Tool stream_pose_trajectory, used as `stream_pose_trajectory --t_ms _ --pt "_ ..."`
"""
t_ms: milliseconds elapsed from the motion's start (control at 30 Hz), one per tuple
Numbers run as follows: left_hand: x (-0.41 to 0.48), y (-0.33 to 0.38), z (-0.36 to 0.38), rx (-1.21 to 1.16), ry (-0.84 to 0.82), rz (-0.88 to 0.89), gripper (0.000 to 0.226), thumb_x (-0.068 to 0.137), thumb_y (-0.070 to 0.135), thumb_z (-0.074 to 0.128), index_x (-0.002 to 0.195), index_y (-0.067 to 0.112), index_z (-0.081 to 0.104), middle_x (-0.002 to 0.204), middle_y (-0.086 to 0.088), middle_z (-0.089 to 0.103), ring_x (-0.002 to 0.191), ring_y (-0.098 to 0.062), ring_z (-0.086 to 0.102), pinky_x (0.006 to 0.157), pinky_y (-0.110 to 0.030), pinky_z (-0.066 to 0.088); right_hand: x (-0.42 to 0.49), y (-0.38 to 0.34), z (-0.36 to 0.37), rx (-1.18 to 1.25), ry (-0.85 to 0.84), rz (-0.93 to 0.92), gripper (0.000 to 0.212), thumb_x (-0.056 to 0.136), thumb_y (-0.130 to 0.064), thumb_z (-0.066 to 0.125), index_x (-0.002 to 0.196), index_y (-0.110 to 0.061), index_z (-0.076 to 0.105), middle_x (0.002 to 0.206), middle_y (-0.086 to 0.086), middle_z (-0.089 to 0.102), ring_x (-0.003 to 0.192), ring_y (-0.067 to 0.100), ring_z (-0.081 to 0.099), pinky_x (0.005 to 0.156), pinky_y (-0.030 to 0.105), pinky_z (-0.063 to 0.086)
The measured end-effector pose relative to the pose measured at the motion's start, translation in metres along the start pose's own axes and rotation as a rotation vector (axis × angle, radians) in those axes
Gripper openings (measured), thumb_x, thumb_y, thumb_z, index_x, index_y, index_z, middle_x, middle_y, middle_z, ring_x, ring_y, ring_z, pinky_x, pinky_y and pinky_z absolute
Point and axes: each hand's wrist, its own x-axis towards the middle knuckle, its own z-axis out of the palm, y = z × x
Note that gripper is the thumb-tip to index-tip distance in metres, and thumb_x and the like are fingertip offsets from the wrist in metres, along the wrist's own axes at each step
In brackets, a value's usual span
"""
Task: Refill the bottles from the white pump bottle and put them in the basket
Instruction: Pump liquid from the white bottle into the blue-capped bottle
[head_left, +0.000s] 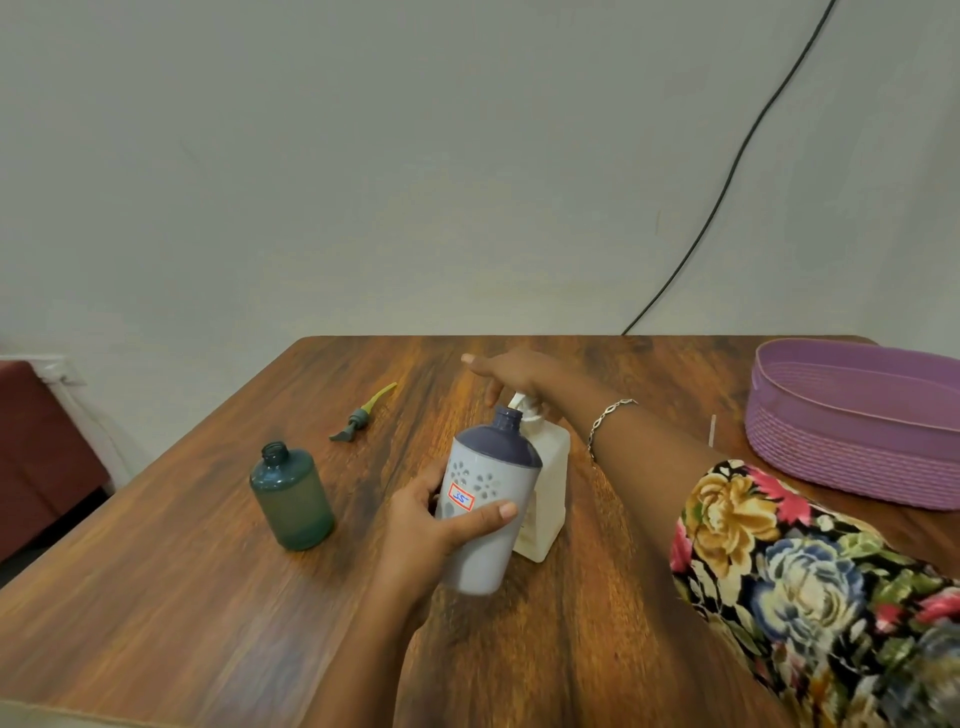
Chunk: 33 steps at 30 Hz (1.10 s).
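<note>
1. Filling seems to be under way on the first bottle. The left hand (426, 519) is wrapped round the grey bottle with the dark blue top (488, 499). The bottle is lifted off the table (208, 597) and tilted, with its open neck just at the spout of the white pump bottle (545, 499), which stands near the table's middle
2. The right hand (511, 371) lies over the pump head with its fingers stretched out straight and gripping nothing, so it looks to be pressing. No stream of liquid can be made out, and how full the grey bottle is cannot be told
3. Left to do, as I judge it: finish and close the grey bottle, whose cap is not in view. The green bottle (291, 499) comes after that. It stands uncapped toward the left edge, and its pump top (358, 415) lies apart from it, nearer the far edge
4. The purple basket (831, 457) sits at the far right corner. What shows of its inside holds no bottle, so putting away has probably not begun
5. For room, bare wood runs along the near edge and between the green bottle and the hands. The way to the basket crosses the right forearm, and a thin white stick (712, 430) lies just beside the basket's wall. The basket runs out of frame, so its fit against the right edge cannot be told
</note>
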Motion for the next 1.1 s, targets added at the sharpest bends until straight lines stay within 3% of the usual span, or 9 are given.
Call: stream_pose_trajectory --t_ms 100,200,300,467,533,667,800,900,1100 --pt "0.000 0.001 0.001 0.016 -0.002 0.000 0.075 0.034 0.044 0.081 0.100 0.013 0.064 0.091 -0.005 0.071 0.079 -0.018 0.069 0.060 -0.025 0.056 -0.003 0.000 -0.005 0.176 -0.051 0.039 0.067 0.094 -0.057 0.035 0.131 -0.003 0.049 0.085 0.002 0.054 0.067 0.012 0.050 0.053 0.024 0.038" --pt "-0.001 0.001 0.001 0.016 0.002 0.003 0.071 0.037 0.042 0.082 0.100 0.016 0.065 0.091 -0.004 0.071 0.079 -0.016 0.068 0.062 -0.025 0.056 -0.005 -0.001 -0.007 0.168 -0.072 0.025 0.066 0.095 -0.056 0.035 0.132 -0.003 0.048 0.077 -0.001 0.050 0.064 0.011 0.050 0.053 0.024 0.038" --pt "0.001 0.003 0.000 0.011 0.006 0.020 0.072 0.034 0.045 0.080 0.099 0.016 0.066 0.090 -0.004 0.071 0.079 -0.017 0.068 0.062 -0.026 0.056 -0.004 -0.003 -0.006 0.067 -0.028 0.003 0.065 0.096 -0.055 0.032 0.130 -0.002 0.050 0.099 0.006 0.056 0.064 0.015 0.048 0.067 0.030 0.046" --pt "0.000 -0.002 0.001 -0.002 -0.001 0.006 0.074 0.036 0.044 0.080 0.103 0.016 0.065 0.092 -0.003 0.072 0.079 -0.016 0.069 0.061 -0.024 0.055 0.002 0.001 0.001 -0.033 -0.016 0.008 0.067 0.096 -0.056 0.030 0.127 -0.001 0.054 0.125 0.016 0.052 0.061 0.015 0.045 0.059 0.026 0.040" --pt "0.000 -0.003 0.001 0.004 0.006 0.013 0.073 0.036 0.045 0.080 0.103 0.020 0.065 0.093 -0.001 0.071 0.079 -0.015 0.069 0.062 -0.025 0.056 0.003 0.003 -0.001 0.033 -0.027 0.015 0.068 0.095 -0.058 0.031 0.128 -0.002 0.053 0.122 0.013 0.052 0.079 0.021 0.055 0.065 0.029 0.045" --pt "0.001 -0.001 0.001 0.020 0.010 0.008 0.072 0.034 0.047 0.078 0.100 0.021 0.064 0.090 0.001 0.071 0.079 -0.014 0.068 0.063 -0.026 0.057 0.006 0.005 -0.009 0.101 -0.048 0.040 0.077 0.091 -0.066 0.028 0.115 -0.001 0.062 0.097 0.015 0.056 0.085 0.024 0.048 0.055 0.025 0.039" --pt "0.001 0.001 0.000 0.018 0.014 0.013 0.072 0.033 0.047 0.079 0.099 0.021 0.065 0.088 0.001 0.072 0.079 -0.014 0.068 0.064 -0.027 0.057 0.002 0.002 -0.008 0.063 -0.013 0.009 0.075 0.093 -0.063 0.026 0.117 0.000 0.061 0.108 0.016 0.057 0.101 0.029 0.058 0.065 0.031 0.045" --pt "0.001 0.001 0.003 0.006 0.003 0.005 0.072 0.032 0.046 0.078 0.098 0.019 0.065 0.085 0.002 0.072 0.076 -0.013 0.068 0.060 -0.024 0.056 0.002 0.004 -0.002 -0.081 0.040 -0.008 0.071 0.096 -0.058 0.024 0.125 -0.002 0.056 0.136 0.015 0.048 0.081 0.022 0.052 0.060 0.028 0.039" --pt "0.001 0.000 -0.002 0.010 0.006 -0.001 0.074 0.034 0.046 0.079 0.102 0.020 0.065 0.088 0.002 0.072 0.077 -0.012 0.069 0.058 -0.022 0.054 0.001 0.002 -0.001 0.021 0.004 -0.003 0.072 0.095 -0.059 0.025 0.125 -0.002 0.055 0.133 0.011 0.048 0.069 0.016 0.048 0.051 0.022 0.034"
